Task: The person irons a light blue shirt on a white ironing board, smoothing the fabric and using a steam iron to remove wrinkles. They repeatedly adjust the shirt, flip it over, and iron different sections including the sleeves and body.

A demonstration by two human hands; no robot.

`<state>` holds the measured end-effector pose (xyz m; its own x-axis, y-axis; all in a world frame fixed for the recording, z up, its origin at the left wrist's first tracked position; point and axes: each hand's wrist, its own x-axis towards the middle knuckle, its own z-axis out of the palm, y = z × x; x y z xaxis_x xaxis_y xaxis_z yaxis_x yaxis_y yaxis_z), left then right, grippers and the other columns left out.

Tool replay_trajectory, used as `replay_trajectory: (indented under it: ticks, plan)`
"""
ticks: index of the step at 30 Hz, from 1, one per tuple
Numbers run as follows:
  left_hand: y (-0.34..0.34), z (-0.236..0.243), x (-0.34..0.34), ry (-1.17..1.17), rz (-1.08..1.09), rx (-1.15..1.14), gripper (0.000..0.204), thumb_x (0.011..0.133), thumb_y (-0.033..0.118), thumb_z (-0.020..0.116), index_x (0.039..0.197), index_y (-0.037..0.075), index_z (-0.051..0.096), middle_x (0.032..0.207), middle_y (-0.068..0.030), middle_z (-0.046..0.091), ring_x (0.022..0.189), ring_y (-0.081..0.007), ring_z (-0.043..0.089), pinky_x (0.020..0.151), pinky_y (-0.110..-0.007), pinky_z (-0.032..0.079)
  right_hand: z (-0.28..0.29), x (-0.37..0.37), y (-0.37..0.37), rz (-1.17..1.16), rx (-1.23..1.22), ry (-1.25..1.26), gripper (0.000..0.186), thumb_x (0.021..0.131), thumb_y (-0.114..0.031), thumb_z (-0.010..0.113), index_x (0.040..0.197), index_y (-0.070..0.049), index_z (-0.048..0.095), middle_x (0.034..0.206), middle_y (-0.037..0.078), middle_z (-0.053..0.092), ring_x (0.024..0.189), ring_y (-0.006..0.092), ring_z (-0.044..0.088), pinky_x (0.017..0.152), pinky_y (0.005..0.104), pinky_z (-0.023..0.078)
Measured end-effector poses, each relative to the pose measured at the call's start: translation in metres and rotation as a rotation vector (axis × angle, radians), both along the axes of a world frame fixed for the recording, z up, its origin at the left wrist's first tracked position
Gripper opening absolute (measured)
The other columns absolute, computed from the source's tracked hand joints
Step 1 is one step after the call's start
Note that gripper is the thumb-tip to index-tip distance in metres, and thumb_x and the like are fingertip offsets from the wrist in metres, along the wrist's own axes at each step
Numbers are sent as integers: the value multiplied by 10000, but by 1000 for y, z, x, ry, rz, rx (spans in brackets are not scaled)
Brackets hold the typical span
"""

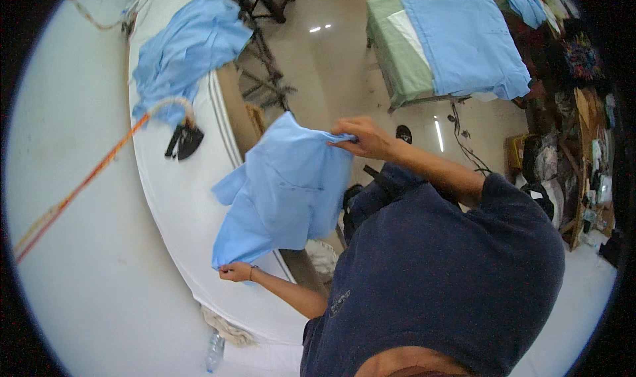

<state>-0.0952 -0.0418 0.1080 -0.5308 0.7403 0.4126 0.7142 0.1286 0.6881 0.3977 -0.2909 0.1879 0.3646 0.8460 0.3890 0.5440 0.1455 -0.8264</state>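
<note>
Over the white bench [172,198], the light blue shirt [285,191] hangs stretched between both hands: right hand [361,137] raised, arm extended, grip pinching the top edge; left hand [235,271] low, grip closed on the bottom hem.

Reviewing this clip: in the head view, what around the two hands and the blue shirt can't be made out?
- Left hand: fingers curled into the light blue shirt hem; the grip is hidden by cloth.
- Right hand: fingertips buried in the shirt's upper edge.
- Shirt's far side: turned away from the camera.
- Black iron on the white ironing table: too small to tell its details.
- Plastic bottle: blurred near the rim.
</note>
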Motion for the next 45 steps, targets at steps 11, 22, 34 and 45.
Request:
replay_trajectory:
  ticks: [11, 22, 34, 45]
  plan:
    - [37, 10, 585, 73, -963, 118, 291, 1035, 225, 510, 1145, -43, 535, 1094, -208, 586, 987, -325, 572, 910, -409, 469, -89, 217, -248, -892, -145, 285, 319, 906, -266, 733, 1133, -51, 668, 994, 196, 713, 862, 356, 702, 743, 428, 537]
    - [-225, 144, 1132, -476, -2097, -239, 358, 994, 142, 531, 1290, -56, 496, 1272, -178, 550, 1150, -309, 544, 998, -438, 460, -31, 428, -494, -1980, 89, -171, 538, 875, -258, 755, 1328, -59, 544, 1088, 169, 630, 1001, 311, 622, 903, 402, 489]
    - [-157, -128, 596, 506, -2261, -826, 616, 961, 118, 579, 1536, 99, 360, 1383, -269, 552, 1259, -433, 552, 1027, -462, 459, -249, 321, -325, -922, -817, 387, 372, 857, -264, 656, 1170, -64, 638, 1072, 210, 693, 978, 365, 672, 809, 471, 527]
    - [87, -34, 306, 520, -757, 19, 296, 953, 39, 551, 1229, 20, 654, 1124, -191, 652, 1081, -380, 587, 881, -441, 503, -128, 298, 192, 87, -430, 466, 315, 983, -260, 596, 1242, -81, 596, 998, 46, 671, 907, 156, 636, 765, 340, 533]
